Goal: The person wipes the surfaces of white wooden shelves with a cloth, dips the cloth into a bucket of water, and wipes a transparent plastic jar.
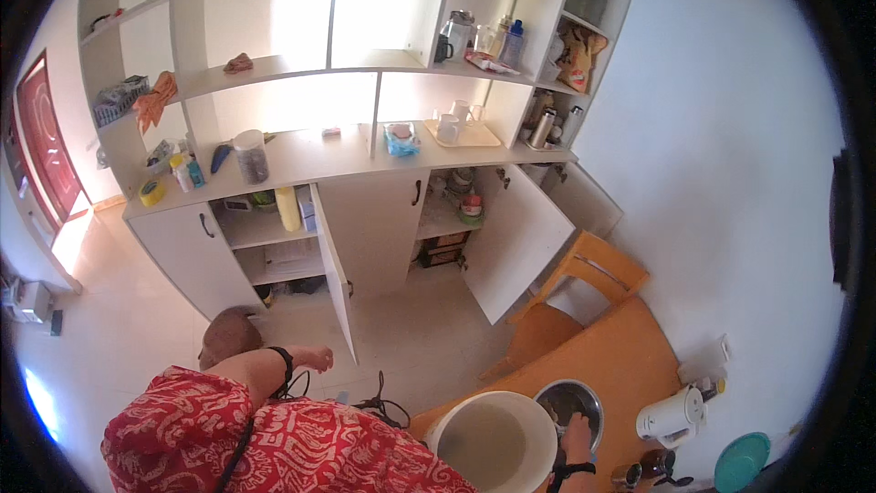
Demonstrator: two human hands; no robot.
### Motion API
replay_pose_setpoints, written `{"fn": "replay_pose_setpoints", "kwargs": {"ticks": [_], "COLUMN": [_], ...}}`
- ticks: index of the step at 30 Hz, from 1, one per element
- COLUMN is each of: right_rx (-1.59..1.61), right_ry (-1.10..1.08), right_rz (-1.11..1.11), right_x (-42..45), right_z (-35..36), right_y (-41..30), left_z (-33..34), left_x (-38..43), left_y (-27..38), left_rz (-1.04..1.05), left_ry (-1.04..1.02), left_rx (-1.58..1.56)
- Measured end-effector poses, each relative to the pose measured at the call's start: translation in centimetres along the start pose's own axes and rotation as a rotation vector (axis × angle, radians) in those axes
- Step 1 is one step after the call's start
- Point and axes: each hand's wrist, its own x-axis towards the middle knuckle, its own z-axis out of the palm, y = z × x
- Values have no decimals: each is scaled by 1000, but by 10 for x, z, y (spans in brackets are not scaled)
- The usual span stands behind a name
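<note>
My right hand (578, 433) reaches down into a stainless steel bowl (597, 402) on the wooden table. Its fingertips are partly hidden inside, and small pale pieces show beside them against the bowl's dark interior. A large off-white bucket (445, 418) stands close to the bowl's left, with cloudy liquid inside. My left hand (318, 359) hangs over the floor at my side, away from the table, with its fingers bent. I see nothing in it, but its palm is hidden. Dark bands circle both wrists.
The orange wooden table (616, 356) carries a white electric kettle (667, 418). A wooden chair (547, 325) stands at its far edge. Ahead, a cabinet door (523, 239) and a narrower door (335, 274) swing outward. Black cables (383, 404) lie on the floor near me.
</note>
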Motion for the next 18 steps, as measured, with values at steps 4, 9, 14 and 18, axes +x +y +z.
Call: {"fn": "replay_pose_setpoints", "kwargs": {"ticks": [4,9,14,18], "right_rx": [46,-116,-140,-136], "right_ry": [-40,4,-2,-10], "right_rz": [48,19,8,-17], "right_x": [-1,1,-4,-7], "right_z": [20,6,-4,-4], "right_y": [36,15,14,18], "left_z": [1,7,7,6], "left_x": [11,-10,-5,-6], "left_y": [30,48,35,34], "left_rz": [-26,-113,-68,-54], "left_ry": [-8,12,84,85], "left_rx": [19,32,-83,-156]}}
